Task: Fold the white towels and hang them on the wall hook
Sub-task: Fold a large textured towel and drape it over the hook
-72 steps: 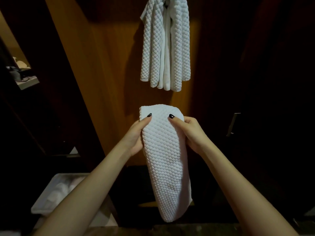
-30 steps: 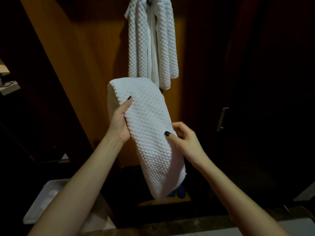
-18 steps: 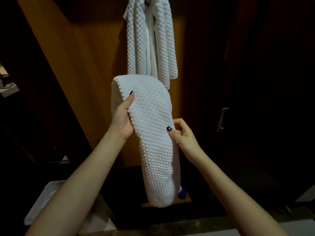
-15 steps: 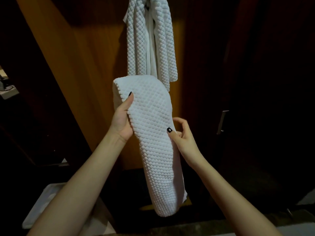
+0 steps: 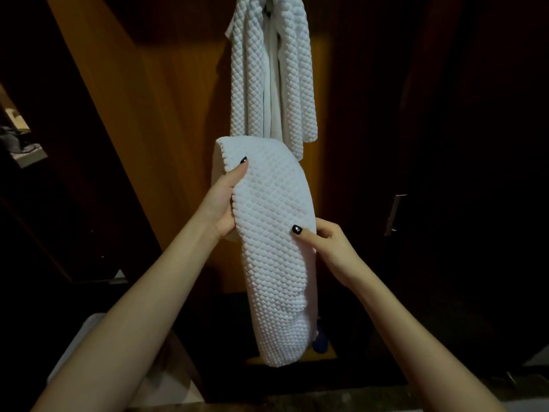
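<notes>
Head view: folded towel (image 5: 267, 251) between hands; left hand (image 5: 224, 200) grips top, right hand (image 5: 329, 248) pinches edge.

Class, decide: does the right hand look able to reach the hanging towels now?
Probably not yet: the right hand pinches the folded towel, though the space up to the hanging towels looks open.

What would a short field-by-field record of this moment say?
Held item: folded towel, hanging down from both hands
Left hand: grips the towel's upper left edge
Right hand: pinches its right edge, lower down
Already hung: white towels on the wooden wall, above the held one
Hook: not visible
Task state: held towel not yet hung
</notes>
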`<move>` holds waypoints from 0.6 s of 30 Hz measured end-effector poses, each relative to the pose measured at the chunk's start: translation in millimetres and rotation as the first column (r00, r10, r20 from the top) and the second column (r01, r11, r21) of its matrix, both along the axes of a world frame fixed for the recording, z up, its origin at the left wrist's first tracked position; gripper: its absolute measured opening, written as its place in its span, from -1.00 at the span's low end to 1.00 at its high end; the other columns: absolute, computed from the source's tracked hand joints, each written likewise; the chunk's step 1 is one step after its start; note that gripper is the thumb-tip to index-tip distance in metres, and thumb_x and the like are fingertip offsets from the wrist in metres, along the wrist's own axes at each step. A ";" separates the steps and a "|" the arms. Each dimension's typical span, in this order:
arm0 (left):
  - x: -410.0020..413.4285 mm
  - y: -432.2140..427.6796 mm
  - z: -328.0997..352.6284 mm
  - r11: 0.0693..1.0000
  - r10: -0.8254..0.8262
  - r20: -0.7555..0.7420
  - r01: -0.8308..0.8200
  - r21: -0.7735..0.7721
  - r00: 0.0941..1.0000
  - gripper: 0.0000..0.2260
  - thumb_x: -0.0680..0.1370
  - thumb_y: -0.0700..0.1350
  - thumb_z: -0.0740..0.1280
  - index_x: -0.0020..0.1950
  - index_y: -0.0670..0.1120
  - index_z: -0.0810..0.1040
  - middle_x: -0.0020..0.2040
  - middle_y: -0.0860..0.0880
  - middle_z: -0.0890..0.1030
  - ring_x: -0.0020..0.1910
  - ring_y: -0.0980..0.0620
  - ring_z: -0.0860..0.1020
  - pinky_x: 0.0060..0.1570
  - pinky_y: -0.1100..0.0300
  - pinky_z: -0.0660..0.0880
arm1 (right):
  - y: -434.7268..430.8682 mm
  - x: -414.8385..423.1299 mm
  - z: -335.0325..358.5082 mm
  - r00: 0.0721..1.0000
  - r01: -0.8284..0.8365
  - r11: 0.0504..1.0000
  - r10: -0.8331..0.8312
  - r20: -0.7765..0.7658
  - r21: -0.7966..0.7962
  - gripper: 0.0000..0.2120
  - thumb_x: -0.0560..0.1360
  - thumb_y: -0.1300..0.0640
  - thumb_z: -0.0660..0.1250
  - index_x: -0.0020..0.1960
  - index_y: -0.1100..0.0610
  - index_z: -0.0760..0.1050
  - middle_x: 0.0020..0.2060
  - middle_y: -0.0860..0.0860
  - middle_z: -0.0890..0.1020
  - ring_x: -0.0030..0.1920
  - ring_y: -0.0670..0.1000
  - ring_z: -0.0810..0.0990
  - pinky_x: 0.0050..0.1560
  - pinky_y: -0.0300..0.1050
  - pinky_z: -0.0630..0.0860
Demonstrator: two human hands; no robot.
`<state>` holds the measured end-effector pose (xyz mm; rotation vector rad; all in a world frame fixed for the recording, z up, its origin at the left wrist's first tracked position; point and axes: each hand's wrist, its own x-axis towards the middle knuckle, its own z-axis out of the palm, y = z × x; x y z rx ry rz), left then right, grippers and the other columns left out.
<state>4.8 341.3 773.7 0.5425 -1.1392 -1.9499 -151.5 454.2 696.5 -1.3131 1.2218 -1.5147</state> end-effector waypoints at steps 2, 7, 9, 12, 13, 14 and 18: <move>1.8 -3.0 -0.6 0.997 0.057 0.048 -0.054 -0.061 0.997 -0.77 0.62 -0.14 0.25 0.26 -0.11 0.52 0.12 -0.11 0.65 0.09 -0.05 0.63 0.03 0.03 0.60 | -1.2 3.7 -4.3 0.997 0.079 0.997 -0.079 -0.011 -0.021 -0.78 0.49 0.08 0.42 -0.03 0.26 0.62 -0.10 0.08 0.70 -0.10 0.00 0.67 -0.15 -0.18 0.56; 3.8 -11.4 -15.5 0.942 0.269 0.179 -0.219 -0.255 0.947 -0.67 0.62 -0.22 0.25 0.39 -0.17 0.42 0.24 -0.10 0.58 0.19 -0.04 0.58 0.08 0.12 0.58 | -4.5 7.1 -11.4 0.976 0.197 0.979 -0.201 -0.089 -0.044 -0.50 0.39 -0.15 0.37 -0.09 0.33 0.56 -0.10 0.30 0.63 -0.12 0.21 0.63 -0.07 0.16 0.54; 3.0 -11.3 -19.2 0.928 0.317 0.173 -0.267 -0.260 0.932 -0.67 0.62 -0.21 0.25 0.39 -0.16 0.42 0.23 -0.09 0.59 0.16 -0.02 0.59 0.00 0.16 0.60 | -3.2 6.9 -6.6 0.981 0.175 0.984 -0.176 -0.088 -0.017 -0.48 0.42 -0.12 0.35 -0.10 0.41 0.51 -0.18 0.29 0.63 -0.20 0.12 0.59 -0.13 0.05 0.48; 1.3 -13.7 -18.2 0.934 0.330 0.155 -0.298 -0.199 0.931 -0.69 0.62 -0.22 0.25 0.37 -0.16 0.44 0.21 -0.11 0.59 0.11 -0.02 0.61 -0.07 0.15 0.61 | -2.7 0.0 -3.3 0.998 0.062 0.990 -0.063 0.002 0.125 -0.43 0.52 -0.12 0.32 -0.01 0.47 0.51 -0.06 0.33 0.64 -0.12 0.15 0.61 -0.03 0.05 0.50; 0.5 -14.7 -17.2 0.939 0.323 0.158 -0.296 -0.176 0.933 -0.70 0.61 -0.22 0.25 0.36 -0.15 0.44 0.19 -0.11 0.60 0.09 -0.03 0.62 -0.11 0.13 0.62 | -1.0 -2.3 -1.7 0.999 0.020 0.983 -0.025 0.023 0.182 -0.45 0.55 -0.12 0.29 0.03 0.44 0.55 0.00 0.29 0.65 -0.07 0.15 0.63 0.03 0.04 0.51; -0.4 -15.4 -16.4 0.944 0.315 0.159 -0.292 -0.153 0.936 -0.71 0.62 -0.22 0.25 0.35 -0.15 0.45 0.16 -0.11 0.61 0.06 -0.03 0.62 -0.16 0.13 0.62 | 1.2 -4.3 -1.3 1.000 -0.017 0.975 0.011 0.026 0.221 -0.46 0.53 -0.14 0.27 0.05 0.39 0.58 0.03 0.26 0.66 -0.02 0.13 0.64 0.10 0.04 0.51; -1.7 -20.9 -13.1 0.940 0.340 0.188 -0.330 -0.085 0.921 -0.75 0.60 -0.22 0.27 0.28 -0.16 0.49 0.05 -0.09 0.64 -0.02 -0.03 0.64 -0.16 0.09 0.60 | 17.0 -5.1 -13.8 0.991 -0.124 0.950 0.133 -0.014 0.287 -0.55 0.42 -0.06 0.42 0.05 0.33 0.62 0.03 0.21 0.67 0.01 0.10 0.65 0.15 0.02 0.52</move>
